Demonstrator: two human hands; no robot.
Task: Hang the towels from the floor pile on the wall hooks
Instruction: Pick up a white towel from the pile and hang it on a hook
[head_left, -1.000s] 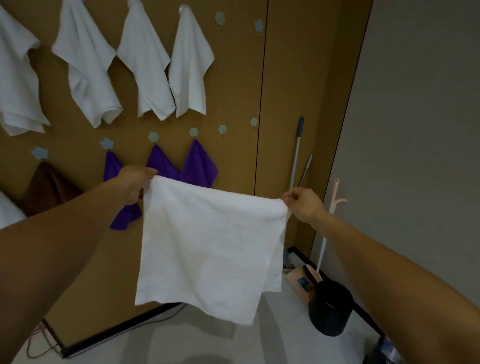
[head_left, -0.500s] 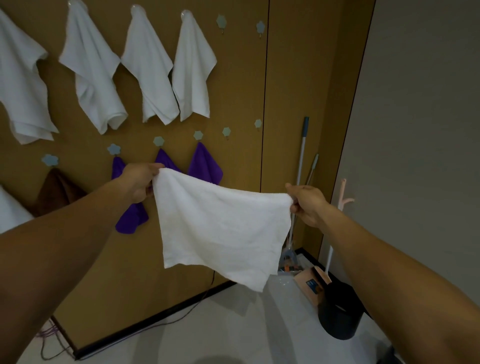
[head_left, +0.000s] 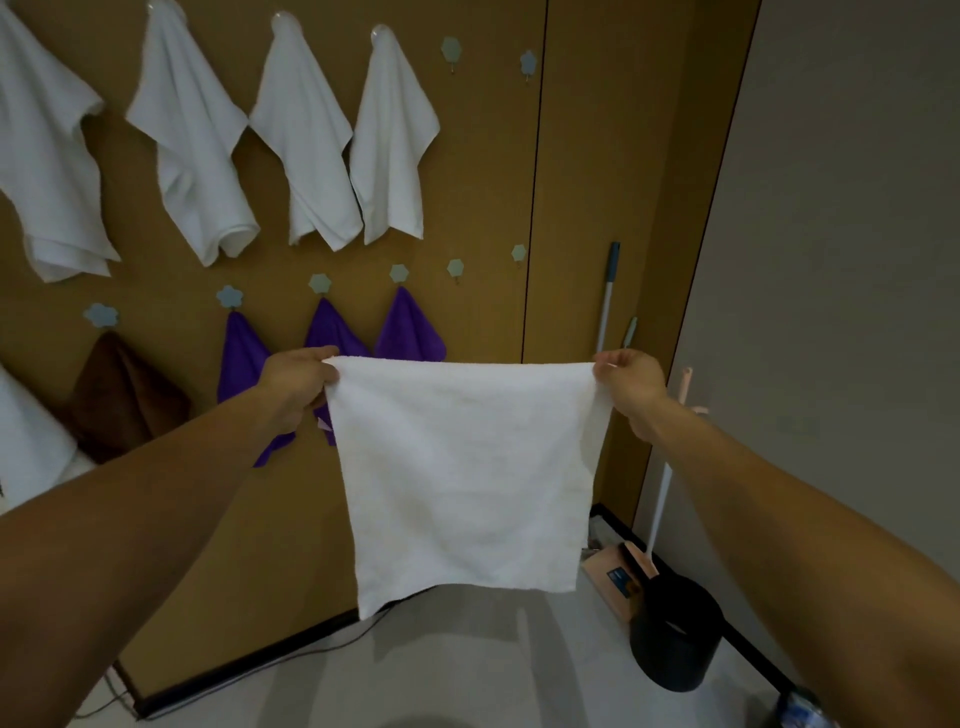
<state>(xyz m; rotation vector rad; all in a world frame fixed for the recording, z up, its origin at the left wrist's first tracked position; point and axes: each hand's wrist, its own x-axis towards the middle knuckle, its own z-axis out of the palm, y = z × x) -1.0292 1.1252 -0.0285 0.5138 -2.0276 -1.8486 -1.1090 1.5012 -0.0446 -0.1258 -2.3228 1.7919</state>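
Note:
I hold a white towel (head_left: 462, 467) spread flat in front of me. My left hand (head_left: 298, 382) pinches its top left corner and my right hand (head_left: 631, 382) pinches its top right corner. Several white towels (head_left: 389, 145) hang from the upper row of hooks on the brown wall. Three purple towels (head_left: 408, 330) and a brown towel (head_left: 122, 395) hang from the lower row. Free flower-shaped hooks show at the upper right (head_left: 451, 50) and in the lower row (head_left: 455, 267). The floor pile is out of view.
A mop handle (head_left: 607, 296) leans in the corner. A pink dustpan (head_left: 621, 571) and a black bin (head_left: 675, 639) stand on the floor at the right, beside the grey wall (head_left: 831, 260). A cable (head_left: 311, 649) runs along the baseboard.
The towel swung up and tilted half a second ago; now it hangs straight down again with its top edge level and stretched. Both hands have kept their grip on the corners.

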